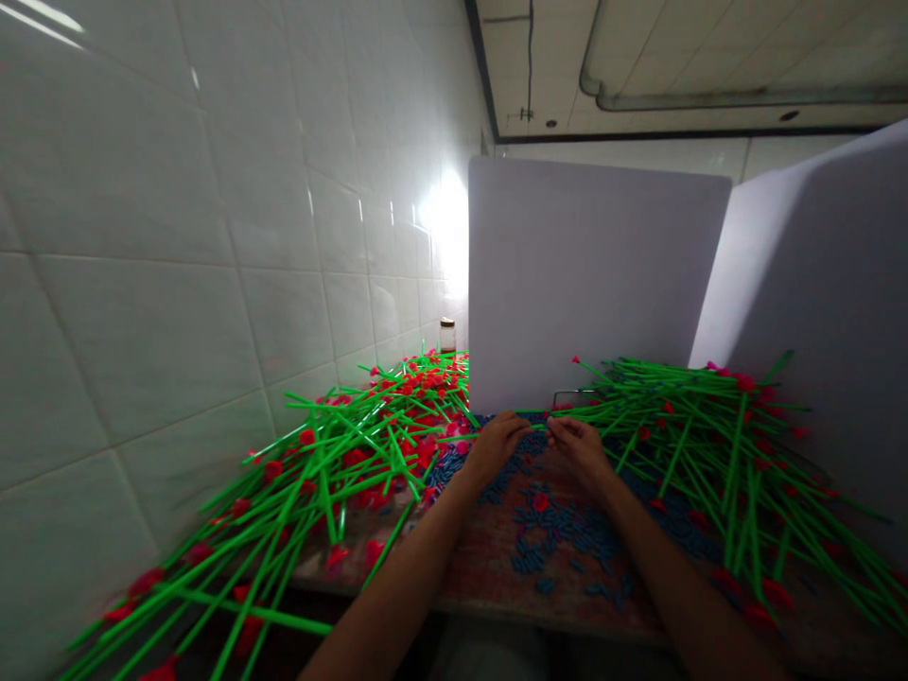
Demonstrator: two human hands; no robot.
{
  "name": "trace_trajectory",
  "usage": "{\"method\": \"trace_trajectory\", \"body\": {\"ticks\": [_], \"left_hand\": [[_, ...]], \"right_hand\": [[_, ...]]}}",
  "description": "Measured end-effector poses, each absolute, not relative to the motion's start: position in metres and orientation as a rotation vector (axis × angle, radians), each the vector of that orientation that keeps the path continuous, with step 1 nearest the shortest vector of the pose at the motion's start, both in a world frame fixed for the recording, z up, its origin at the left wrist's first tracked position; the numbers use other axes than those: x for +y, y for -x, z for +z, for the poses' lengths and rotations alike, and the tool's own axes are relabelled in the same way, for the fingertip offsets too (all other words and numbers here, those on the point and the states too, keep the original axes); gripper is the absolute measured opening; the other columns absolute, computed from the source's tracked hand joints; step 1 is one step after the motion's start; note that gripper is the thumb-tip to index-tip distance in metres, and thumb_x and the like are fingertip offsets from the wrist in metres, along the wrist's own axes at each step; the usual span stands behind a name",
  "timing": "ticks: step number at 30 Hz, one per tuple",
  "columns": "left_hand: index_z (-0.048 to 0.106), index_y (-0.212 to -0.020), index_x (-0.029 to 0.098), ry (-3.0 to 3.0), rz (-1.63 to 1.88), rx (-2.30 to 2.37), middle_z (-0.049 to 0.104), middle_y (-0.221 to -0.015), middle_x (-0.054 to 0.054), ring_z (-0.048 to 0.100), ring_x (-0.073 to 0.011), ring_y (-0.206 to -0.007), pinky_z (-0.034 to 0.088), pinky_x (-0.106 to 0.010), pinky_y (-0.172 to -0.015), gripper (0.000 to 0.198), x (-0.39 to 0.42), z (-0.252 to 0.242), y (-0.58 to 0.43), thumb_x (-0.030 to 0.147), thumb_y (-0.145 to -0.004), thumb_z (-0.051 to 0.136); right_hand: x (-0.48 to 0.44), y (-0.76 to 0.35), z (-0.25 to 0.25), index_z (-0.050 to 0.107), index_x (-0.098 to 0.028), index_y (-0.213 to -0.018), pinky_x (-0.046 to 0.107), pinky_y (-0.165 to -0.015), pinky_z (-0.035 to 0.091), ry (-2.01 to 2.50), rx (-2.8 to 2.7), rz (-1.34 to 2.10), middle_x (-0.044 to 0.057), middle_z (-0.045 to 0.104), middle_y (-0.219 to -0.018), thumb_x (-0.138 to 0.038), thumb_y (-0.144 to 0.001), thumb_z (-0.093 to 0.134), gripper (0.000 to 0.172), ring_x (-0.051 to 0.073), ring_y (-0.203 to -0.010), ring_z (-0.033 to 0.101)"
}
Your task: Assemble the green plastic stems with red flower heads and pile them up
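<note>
**View:** head.

**Left hand [497, 447]:** your forearm reaches forward from the lower left; your wrist is bent and your fingers curl inward, narrow, toward your other hand.

**Right hand [578, 452]:** your forearm reaches forward from the lower right; your fingers curl inward and sit just beside those of your left hand.

**Hold:** a green stem [532, 419] runs to your fingertips. You cannot tell whether either hand grips it.

**Left pile:** green stems [333, 473] with red heads [306, 437] lie crossed, left of your hands, against the wall.

**Right pile:** more stems [716, 454] lie crossed, right of your hands.

**Table:** a worn, reddish board [489, 567] lies beneath your forearms.

**Loose parts:** blue pieces [546, 530] lie scattered between the piles.

**Behind:** a white panel [596, 274] stands ahead, with a second panel [815, 312] angled to its right.

**Wall:** white tile [177, 236].

**Writing:** a capped glass jar [447, 336] stands beyond the left pile; no writing can be read on it.
</note>
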State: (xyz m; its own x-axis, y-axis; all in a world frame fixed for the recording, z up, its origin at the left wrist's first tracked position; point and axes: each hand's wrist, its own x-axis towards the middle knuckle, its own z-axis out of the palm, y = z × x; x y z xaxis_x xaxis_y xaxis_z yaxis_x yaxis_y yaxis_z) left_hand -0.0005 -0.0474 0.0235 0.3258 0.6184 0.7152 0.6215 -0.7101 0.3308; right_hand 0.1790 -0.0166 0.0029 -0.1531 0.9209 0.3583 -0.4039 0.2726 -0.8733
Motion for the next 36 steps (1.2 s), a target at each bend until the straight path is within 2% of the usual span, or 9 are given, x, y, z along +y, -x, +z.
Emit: {"method": "trace_trajectory", "body": {"ticks": [12, 18, 23, 30, 32, 33, 36], "left_hand": [[0.065, -0.095, 0.017, 2.555, -1.325, -1.207, 0.059, -0.088, -0.004, 0.053, -0.0146, -0.088, 0.041, -0.026, -0.080, 0.025, -0.050, 0.025, 0.001, 0.031, -0.091, 0.044], [0.066, -0.093, 0.017, 2.604, -1.156, -1.140, 0.057, -0.085, -0.004, 0.051, -0.0144, -0.086, 0.040, -0.025, -0.077, 0.025, -0.052, 0.024, 0.002, 0.031, -0.091, 0.045], [0.066, -0.087, 0.016, 2.620, -1.050, -1.094, 0.056, -0.080, -0.004, 0.050, -0.0147, -0.083, 0.039, -0.025, -0.075, 0.025, -0.057, 0.029, -0.001, 0.024, -0.091, 0.043], [0.068, -0.088, 0.017, 2.651, -0.963, -1.206, 0.058, -0.082, -0.004, 0.053, -0.0146, -0.082, 0.041, -0.026, -0.076, 0.023, -0.049, 0.022, -0.005, 0.021, -0.089, 0.046], [0.067, -0.097, 0.020, 2.586, -1.017, -1.233, 0.061, -0.091, -0.005, 0.055, -0.0172, -0.091, 0.042, -0.032, -0.084, 0.019, -0.057, 0.037, -0.015, 0.026, -0.086, 0.052], [0.063, -0.107, 0.023, 2.506, -1.136, -1.219, 0.061, -0.100, -0.005, 0.053, -0.0195, -0.100, 0.042, -0.037, -0.090, 0.025, -0.065, 0.050, -0.021, 0.030, -0.084, 0.055], [0.031, -0.138, 0.030, 2.234, -1.715, -1.027, 0.051, -0.124, -0.006, 0.049, -0.0210, -0.114, 0.047, -0.039, -0.092, 0.066, -0.110, 0.093, -0.030, 0.044, -0.080, 0.060]], "right_hand": [[-0.022, -0.179, 0.007, 0.068, -0.015, -0.074, 0.020, -0.052, 0.043, 0.572, -1.214, 1.264, 0.001, 0.063, -0.063, -0.041, -0.060, 0.078, 0.031, 0.009, -0.054, 0.055], [-0.022, -0.181, 0.003, 0.065, -0.015, -0.064, 0.022, -0.050, 0.041, 0.650, -1.451, 1.106, 0.001, 0.060, -0.054, -0.044, -0.060, 0.077, 0.032, 0.010, -0.049, 0.052], [-0.023, -0.183, -0.001, 0.065, -0.015, -0.062, 0.022, -0.050, 0.040, 0.645, -1.408, 1.215, 0.001, 0.060, -0.052, -0.044, -0.059, 0.077, 0.032, 0.010, -0.048, 0.052], [-0.020, -0.178, -0.007, 0.064, -0.014, -0.066, 0.023, -0.052, 0.043, 0.664, -1.275, 1.411, 0.001, 0.063, -0.059, -0.043, -0.051, 0.081, 0.036, 0.011, -0.050, 0.055], [-0.017, -0.176, -0.006, 0.064, -0.014, -0.067, 0.024, -0.051, 0.043, 0.722, -1.330, 1.374, 0.001, 0.062, -0.057, -0.045, -0.050, 0.080, 0.039, 0.012, -0.048, 0.054], [-0.015, -0.175, -0.005, 0.065, -0.014, -0.068, 0.024, -0.050, 0.043, 0.746, -1.368, 1.333, 0.001, 0.062, -0.058, -0.046, -0.050, 0.079, 0.040, 0.012, -0.048, 0.054], [-0.009, -0.175, -0.002, 0.067, -0.014, -0.079, 0.023, -0.049, 0.041, 0.796, -1.413, 1.167, 0.001, 0.064, -0.065, -0.048, -0.054, 0.077, 0.043, 0.012, -0.050, 0.054]]}}
